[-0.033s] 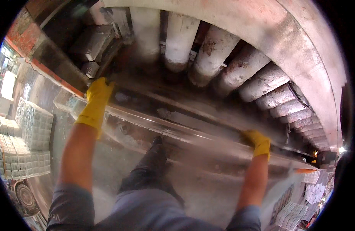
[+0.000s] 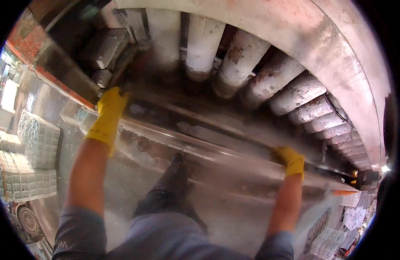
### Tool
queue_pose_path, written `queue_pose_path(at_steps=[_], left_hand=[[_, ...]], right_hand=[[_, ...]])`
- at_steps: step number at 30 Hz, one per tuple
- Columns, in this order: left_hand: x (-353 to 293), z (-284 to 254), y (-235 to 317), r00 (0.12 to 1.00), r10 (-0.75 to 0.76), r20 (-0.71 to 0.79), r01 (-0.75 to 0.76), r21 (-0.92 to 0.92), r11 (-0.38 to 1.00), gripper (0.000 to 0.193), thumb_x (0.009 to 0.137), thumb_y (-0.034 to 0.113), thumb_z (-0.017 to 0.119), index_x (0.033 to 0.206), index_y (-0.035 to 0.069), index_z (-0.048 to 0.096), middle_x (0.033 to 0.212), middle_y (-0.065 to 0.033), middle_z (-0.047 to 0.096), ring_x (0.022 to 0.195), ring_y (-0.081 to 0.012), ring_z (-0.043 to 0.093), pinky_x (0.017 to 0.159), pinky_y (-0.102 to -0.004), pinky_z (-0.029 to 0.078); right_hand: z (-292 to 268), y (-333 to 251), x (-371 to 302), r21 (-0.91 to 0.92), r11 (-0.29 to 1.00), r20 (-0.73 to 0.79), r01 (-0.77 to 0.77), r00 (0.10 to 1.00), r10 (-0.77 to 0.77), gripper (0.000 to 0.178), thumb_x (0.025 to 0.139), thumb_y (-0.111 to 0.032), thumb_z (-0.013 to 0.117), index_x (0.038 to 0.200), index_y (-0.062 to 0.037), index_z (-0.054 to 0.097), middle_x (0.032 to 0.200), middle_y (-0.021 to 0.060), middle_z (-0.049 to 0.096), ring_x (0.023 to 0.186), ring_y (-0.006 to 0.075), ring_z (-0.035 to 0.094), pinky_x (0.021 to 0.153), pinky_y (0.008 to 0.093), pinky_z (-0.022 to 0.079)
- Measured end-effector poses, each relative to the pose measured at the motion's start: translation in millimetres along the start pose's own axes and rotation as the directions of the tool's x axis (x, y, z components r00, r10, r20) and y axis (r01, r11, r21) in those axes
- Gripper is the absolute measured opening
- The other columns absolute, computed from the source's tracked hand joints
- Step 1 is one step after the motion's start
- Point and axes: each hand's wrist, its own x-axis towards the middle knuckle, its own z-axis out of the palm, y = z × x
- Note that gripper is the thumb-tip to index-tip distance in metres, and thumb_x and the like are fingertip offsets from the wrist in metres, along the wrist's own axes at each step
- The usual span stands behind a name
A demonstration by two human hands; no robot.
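Both my hands wear yellow rubber gloves. At the left, my left hand (image 2: pixel 112 104) has its fingers curled at the left end of a long metal tray-like piece (image 2: pixel 208 132), beside the orange-edged side wall. Farther right, my right hand (image 2: pixel 290 159) bends its fingers over the same long piece; the fingertips are partly hidden and blurred. The piece runs from upper left to lower right, just behind a shiny metal ledge (image 2: pixel 178 141). Beyond it stands a row of thick, frosted white pipes (image 2: pixel 204 47), with mist around their lower ends.
A pale curved beam (image 2: pixel 295 21) arches over the pipes. Grey blocks (image 2: pixel 105 47) lie in the upper left corner. Stacked white crates (image 2: pixel 37 138) stand on the wet floor at left, and more crates (image 2: pixel 328 242) at lower right. My dark boot (image 2: pixel 177 158) is close to the ledge.
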Motion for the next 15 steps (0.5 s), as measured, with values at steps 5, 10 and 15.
queue_pose_path(at_steps=[5,10,15], left_hand=[[-0.5,3.5,-4.5,1.0,-0.02,-0.016,0.02,-0.012,1.0,0.046,0.088,0.05,0.067,0.115,0.013,0.071,0.119,-0.015,0.072,0.113,-0.0369,0.067,0.095,-0.0488,0.052],[-10.9,-5.2,-3.3,1.0,-0.022,0.008,0.022,-0.016,1.0,0.048,0.089,0.051,0.066,0.117,0.012,0.07,0.122,-0.0157,0.071,0.116,-0.0366,0.066,0.098,-0.049,0.051],[-15.0,-4.1,-5.1,0.999,-0.027,0.025,0.028,-0.045,0.999,0.051,0.089,0.051,0.066,0.119,0.011,0.069,0.126,-0.0169,0.069,0.12,-0.0363,0.064,0.1,-0.0485,0.049]], right_hand=[[4.5,-12.0,-3.7,-0.01,0.997,-0.011,-0.081,0.997,0.081,0.036,0.097,-0.034,0.07,0.102,0.002,0.074,0.087,0.0166,0.076,0.07,0.0254,0.072,0.065,0.0362,0.057],[11.6,-2.6,-16.2,0.118,0.992,-0.009,0.047,0.999,-0.047,0.038,0.096,-0.033,0.072,0.106,0.0034,0.072,0.092,0.0178,0.076,0.072,0.0264,0.073,0.067,0.0355,0.059],[11.6,2.5,-14.3,0.09,0.993,-0.041,-0.071,0.996,0.075,0.04,0.096,-0.034,0.072,0.107,0.0044,0.071,0.091,0.0176,0.076,0.073,0.0259,0.073,0.067,0.0351,0.059]])
